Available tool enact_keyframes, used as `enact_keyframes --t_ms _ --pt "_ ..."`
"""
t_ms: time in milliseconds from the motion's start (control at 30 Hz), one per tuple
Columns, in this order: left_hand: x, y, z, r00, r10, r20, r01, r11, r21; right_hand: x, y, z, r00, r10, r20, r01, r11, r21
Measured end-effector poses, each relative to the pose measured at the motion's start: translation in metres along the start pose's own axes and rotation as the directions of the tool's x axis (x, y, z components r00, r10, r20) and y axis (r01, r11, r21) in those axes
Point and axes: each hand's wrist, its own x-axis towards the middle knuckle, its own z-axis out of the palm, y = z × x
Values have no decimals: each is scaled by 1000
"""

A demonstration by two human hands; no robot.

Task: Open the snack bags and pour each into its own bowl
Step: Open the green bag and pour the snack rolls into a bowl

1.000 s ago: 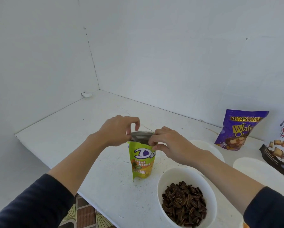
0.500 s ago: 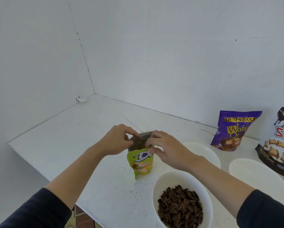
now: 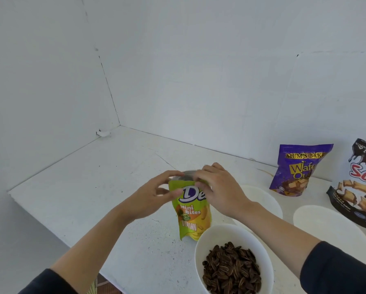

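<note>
Your green snack bag [image 3: 190, 211] stands upright on the white bench [image 3: 88, 187], not far from its front edge and well away from the back corner. Your left hand [image 3: 154, 196] grips the bag's top left part: the thumb lies on the front face and the fingers curl over the top edge, though blur hides just how tightly they close. Your right hand [image 3: 220, 192] pinches the top right part, with the fingers bent down over the rim. Between your two hands the mouth of the bag shows a dark, silvery inside, so the top looks parted. Just in front of the bag, touching or nearly touching its lower right corner, sits a white bowl [image 3: 216, 236] holding dark striped seeds [image 3: 230, 266]. A second white bowl [image 3: 262, 200] lies behind your right wrist, and a third white bowl [image 3: 326, 225] sits further right; I cannot see anything in either. A purple wafer bag [image 3: 298, 170] stands against the back wall, and a black and white bag [image 3: 358, 187] stands just beside it at the right edge of the view. Dark sleeves cover both your forearms near the elbows.
</note>
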Motion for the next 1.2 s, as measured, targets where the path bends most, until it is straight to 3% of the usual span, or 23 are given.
enact_keyframes --t_ms 133,300,533,867,1033,1200 --pt "-4 -12 21 1000 28 6 -27 991 -132 7 -2 -3 992 90 -88 -86 996 39" --pt "0 -14 36 985 93 -144 -126 961 -248 15 -10 -12 962 187 -201 -164 979 123" --pt "12 -3 42 961 117 -251 -188 941 -280 36 -12 -47 856 423 -296 -281 863 421" --pt "33 21 67 980 74 -185 -161 837 -523 34 -1 -82 739 538 -405 -408 837 365" --pt "39 24 60 977 82 -198 -181 810 -558 19 7 -112 810 453 -374 -336 879 337" --pt "47 24 53 991 -22 -130 -76 710 -700 12 15 -128 885 412 -219 -273 838 472"
